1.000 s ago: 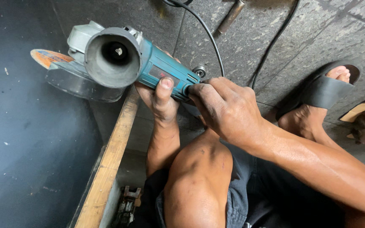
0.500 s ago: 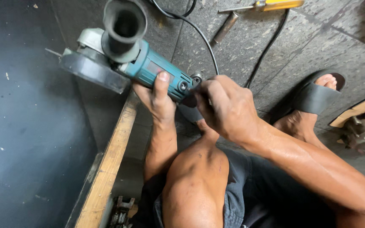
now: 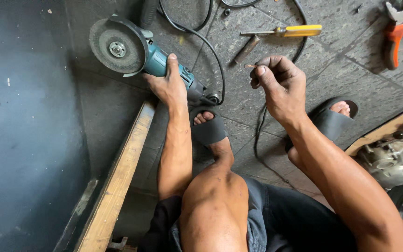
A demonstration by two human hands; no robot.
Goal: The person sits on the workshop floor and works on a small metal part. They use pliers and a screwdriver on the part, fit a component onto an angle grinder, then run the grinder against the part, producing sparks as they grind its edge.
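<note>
Since half a second earlier, the right hand [image 3: 280, 84] had let go of the angle grinder [image 3: 148, 58] and lifted off to the right, while the tool had dropped lower and turned so its grey disc [image 3: 116, 48] faced up. Only the left hand [image 3: 170, 85] held the grinder, fingers wrapped round the teal body just behind the guard, thumb along the top. The tool lay low over the stone floor [image 3: 341, 65], its disc edge close to the dark panel [image 3: 19, 130] on the left and above the far end of the wooden strip [image 3: 122, 177] that ran along that panel's edge.

The right hand hung apart from the grinder, thumb and forefinger pressed together on a tiny thin piece [image 3: 249, 66], too small to identify, the other fingers curled in. Bare floor lay between the two hands, crossed only by the black cable [image 3: 211, 51] looping from the grinder's tail.

Beyond the right hand lay a yellow-handled screwdriver [image 3: 285, 31] and a short metal rod [image 3: 247, 49], near each other. Orange-handled pliers [image 3: 395, 32] sat at the top right edge. Both feet wore dark sandals [image 3: 208, 130], one just below the grinder's tail. An engine part [image 3: 392, 161] crowded the right edge.
</note>
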